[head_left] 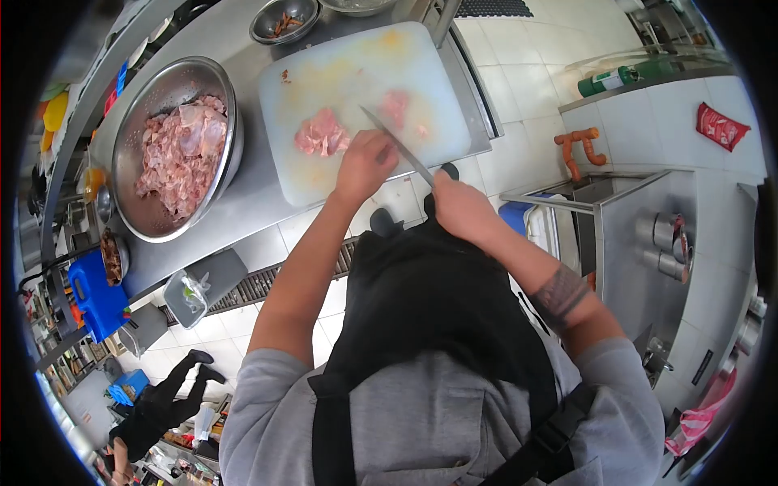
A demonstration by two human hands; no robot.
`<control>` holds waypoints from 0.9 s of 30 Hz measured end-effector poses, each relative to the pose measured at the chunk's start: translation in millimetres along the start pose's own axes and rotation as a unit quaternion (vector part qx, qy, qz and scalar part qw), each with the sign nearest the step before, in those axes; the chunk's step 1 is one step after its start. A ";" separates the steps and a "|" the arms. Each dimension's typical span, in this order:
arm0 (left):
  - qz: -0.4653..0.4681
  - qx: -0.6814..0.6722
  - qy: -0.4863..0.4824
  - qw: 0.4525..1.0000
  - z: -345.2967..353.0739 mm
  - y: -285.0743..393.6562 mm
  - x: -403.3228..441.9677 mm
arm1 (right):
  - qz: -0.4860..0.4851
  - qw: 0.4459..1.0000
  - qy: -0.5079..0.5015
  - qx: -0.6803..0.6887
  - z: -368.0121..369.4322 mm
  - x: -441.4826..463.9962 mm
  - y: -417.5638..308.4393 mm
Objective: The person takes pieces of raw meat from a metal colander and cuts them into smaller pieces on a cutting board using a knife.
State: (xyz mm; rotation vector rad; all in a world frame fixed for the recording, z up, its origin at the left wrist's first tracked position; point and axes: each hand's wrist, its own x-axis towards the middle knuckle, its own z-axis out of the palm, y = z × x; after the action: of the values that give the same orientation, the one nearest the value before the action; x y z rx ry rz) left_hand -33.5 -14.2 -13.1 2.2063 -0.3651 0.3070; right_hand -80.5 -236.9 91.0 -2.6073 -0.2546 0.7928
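Note:
My right hand (463,206) is closed round the handle of a kitchen knife (409,155), whose blade points up and left over a white cutting board (356,65). Beside the blade, my left hand (369,164) has its fingers curled in above the board's near edge; whatever they hold, if anything, is hidden. Left of the knife tip lies a small heap of raw meat pieces (322,133). Another pink meat piece (395,107) lies just right of the tip, with a small scrap (421,130) near it. Yellowish stains mark the board.
On the steel counter (255,150) to the left stands a large perforated metal bowl (130,154) full of raw meat (182,154). A smaller metal bowl (284,20) with orange-brown pieces sits behind the board. Below are a grey bin (219,279) and a blue container (97,296). Another person (154,413) stands at lower left.

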 end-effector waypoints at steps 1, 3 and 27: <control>0.010 -0.005 0.001 1.000 -0.4 0.7 0.4 | 0.000 1.000 0.000 0.002 3.3 14.2 -3.1; 0.020 -0.009 0.001 1.000 -1.6 2.7 -0.7 | -0.031 0.999 0.019 -0.015 6.5 42.5 -9.0; 0.012 -0.010 0.021 1.000 -7.0 -0.6 -9.8 | -0.041 0.999 0.000 -0.007 7.3 41.4 -12.2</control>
State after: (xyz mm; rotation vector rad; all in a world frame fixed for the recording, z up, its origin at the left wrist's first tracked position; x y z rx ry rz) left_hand -43.0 -6.8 -12.7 2.1746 -0.3710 0.3606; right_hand -51.3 -211.8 70.2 -2.5919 -0.3661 0.7665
